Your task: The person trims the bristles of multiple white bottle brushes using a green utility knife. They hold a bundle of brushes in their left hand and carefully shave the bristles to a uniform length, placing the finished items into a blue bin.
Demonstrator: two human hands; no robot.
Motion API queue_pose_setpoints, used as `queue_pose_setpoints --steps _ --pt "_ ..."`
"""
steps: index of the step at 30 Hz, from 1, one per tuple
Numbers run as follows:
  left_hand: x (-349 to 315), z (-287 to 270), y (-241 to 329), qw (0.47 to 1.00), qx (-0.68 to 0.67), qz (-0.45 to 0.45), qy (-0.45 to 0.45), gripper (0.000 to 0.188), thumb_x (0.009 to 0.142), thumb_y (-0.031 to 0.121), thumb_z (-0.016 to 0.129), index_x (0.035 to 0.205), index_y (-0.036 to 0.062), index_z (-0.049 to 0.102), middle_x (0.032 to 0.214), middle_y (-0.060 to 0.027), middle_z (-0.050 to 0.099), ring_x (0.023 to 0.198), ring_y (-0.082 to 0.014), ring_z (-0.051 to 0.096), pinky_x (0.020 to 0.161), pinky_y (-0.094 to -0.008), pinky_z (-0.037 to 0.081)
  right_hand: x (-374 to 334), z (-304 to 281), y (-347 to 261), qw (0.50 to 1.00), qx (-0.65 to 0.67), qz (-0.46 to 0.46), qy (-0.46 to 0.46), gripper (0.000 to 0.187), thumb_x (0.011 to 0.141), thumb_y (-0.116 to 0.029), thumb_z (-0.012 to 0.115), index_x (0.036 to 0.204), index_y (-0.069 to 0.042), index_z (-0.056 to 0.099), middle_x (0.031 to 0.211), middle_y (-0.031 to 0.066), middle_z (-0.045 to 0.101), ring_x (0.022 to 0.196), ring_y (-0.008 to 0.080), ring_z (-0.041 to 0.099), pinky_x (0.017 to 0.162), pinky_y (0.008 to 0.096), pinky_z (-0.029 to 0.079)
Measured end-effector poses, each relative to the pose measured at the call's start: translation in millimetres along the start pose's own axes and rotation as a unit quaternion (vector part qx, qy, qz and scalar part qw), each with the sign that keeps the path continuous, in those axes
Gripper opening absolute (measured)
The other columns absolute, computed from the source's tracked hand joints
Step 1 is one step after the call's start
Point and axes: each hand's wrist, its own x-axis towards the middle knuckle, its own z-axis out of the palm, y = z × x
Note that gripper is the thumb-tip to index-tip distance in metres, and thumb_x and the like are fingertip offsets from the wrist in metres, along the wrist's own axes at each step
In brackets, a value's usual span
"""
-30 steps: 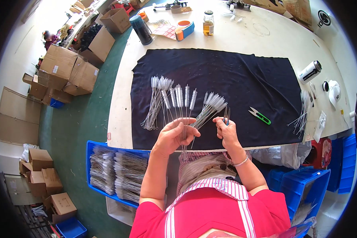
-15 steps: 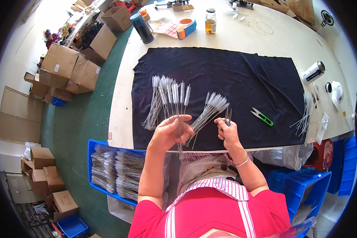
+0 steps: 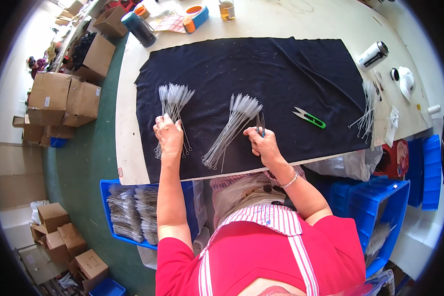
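Left hand (image 3: 168, 134) is right on the left bunch (image 3: 174, 97) of wire brushes, back of the hand up, fingers curled over the wires; whether they're closed on them or just resting, I can't tell. Bristles fan out beyond the fingertips, looped ends poke out below, all of it at the left side of the black cloth (image 3: 291, 74).

Over to the right hand (image 3: 263, 143), and this one's gripping: fingers folded round the blue snips (image 3: 262, 120), blades pointing away from the body, just beside the bristles of the middle bunch (image 3: 234, 121). That bunch lies slantwise on the cloth, between the two hands, loops toward the person.

Farther right, the green snips (image 3: 310, 118) lie on the cloth, well apart from either hand, and a third bunch (image 3: 366, 108) sits by the cloth's right edge. A white flask (image 3: 373, 55) lies beyond it on the table (image 3: 330, 22). Down at the left, below the table edge, there's a blue tub (image 3: 104, 200) packed with more brushes (image 3: 145, 212).
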Motion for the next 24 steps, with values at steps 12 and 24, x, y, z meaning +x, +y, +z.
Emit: queue_pose_setpoints --steps 12,24 --pt "-81.8 -13.0 106.8 0.981 -0.006 0.184 -0.065 0.062 0.069 0.044 0.071 0.114 0.0035 0.057 0.099 -0.0098 0.058 0.092 -0.0276 0.057 0.077 -0.0388 0.045 -1.0 -9.3 4.0 0.999 0.052 -0.006 -0.005 0.019 0.091 -0.018 0.055 0.085 -0.001 0.060 0.054 -0.0070 0.039 0.039 0.0012 0.029 0.035 0.0195 0.025" --pt "-64.3 -9.6 116.1 0.942 -0.209 0.091 -0.246 0.019 0.078 0.010 0.056 0.094 0.0011 0.051 0.076 -0.0197 0.060 0.076 -0.0356 0.063 0.067 -0.0438 0.050 -4.9 -14.3 1.4 0.997 0.075 -0.013 0.012 0.019 0.090 -0.019 0.057 0.084 -0.002 0.060 0.053 -0.0075 0.038 0.039 0.0014 0.029 0.035 0.0201 0.026"
